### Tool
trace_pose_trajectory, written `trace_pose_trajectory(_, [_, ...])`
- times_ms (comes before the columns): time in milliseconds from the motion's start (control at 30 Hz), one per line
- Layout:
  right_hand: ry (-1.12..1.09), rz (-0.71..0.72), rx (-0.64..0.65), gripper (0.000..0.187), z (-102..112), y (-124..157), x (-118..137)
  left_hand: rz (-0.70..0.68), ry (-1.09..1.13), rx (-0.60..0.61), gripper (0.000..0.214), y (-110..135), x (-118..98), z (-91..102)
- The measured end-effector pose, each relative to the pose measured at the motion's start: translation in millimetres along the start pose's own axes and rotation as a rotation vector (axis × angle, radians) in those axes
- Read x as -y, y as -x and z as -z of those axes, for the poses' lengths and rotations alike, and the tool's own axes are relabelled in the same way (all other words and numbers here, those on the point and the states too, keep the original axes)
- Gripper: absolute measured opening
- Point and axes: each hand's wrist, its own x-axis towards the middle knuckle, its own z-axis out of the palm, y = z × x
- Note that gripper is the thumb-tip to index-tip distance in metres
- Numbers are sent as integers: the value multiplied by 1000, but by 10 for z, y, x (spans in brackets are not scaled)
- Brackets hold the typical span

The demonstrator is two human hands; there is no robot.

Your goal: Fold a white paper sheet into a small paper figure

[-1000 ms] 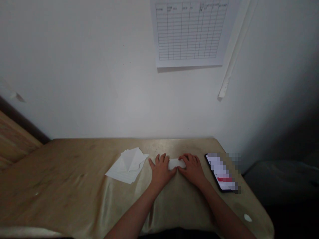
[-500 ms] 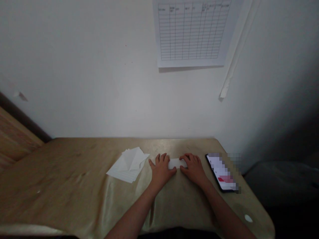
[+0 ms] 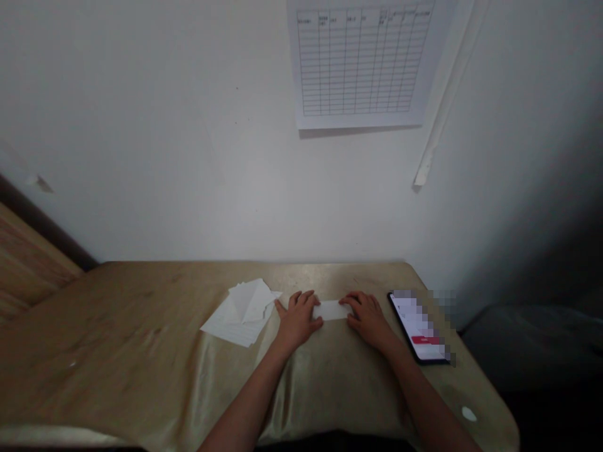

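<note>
White paper strip (image 3: 331, 310), left hand (image 3: 298, 320) at its left end, right hand (image 3: 369, 319) at its right, thumbs apart from fingertips, any clamping unclear, phone (image 3: 414, 323) farther right

Wall sheet (image 3: 362, 69): header text too small to read | phone (image 3: 411, 321): screen text illegible

On the table (image 3: 141, 364) at lower centre, a paper strip (image 3: 331, 310) lies between my left hand (image 3: 299, 317) and right hand (image 3: 369, 319), a paper pile (image 3: 242, 314) to their left, a phone (image 3: 414, 326) to their right; behind, the wall (image 3: 164, 157) bears a chart (image 3: 360, 69) up top.
</note>
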Motion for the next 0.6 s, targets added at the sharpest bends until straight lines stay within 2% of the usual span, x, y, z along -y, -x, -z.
trace_pose_trajectory(333, [-12,30,43,59,-51,-34,-179,-55,29,50,39,-31,158,17])
trace_pose_trajectory(600, [-37,37,76,62,-41,-67,-240,-49,37,61,41,-14,142,54])
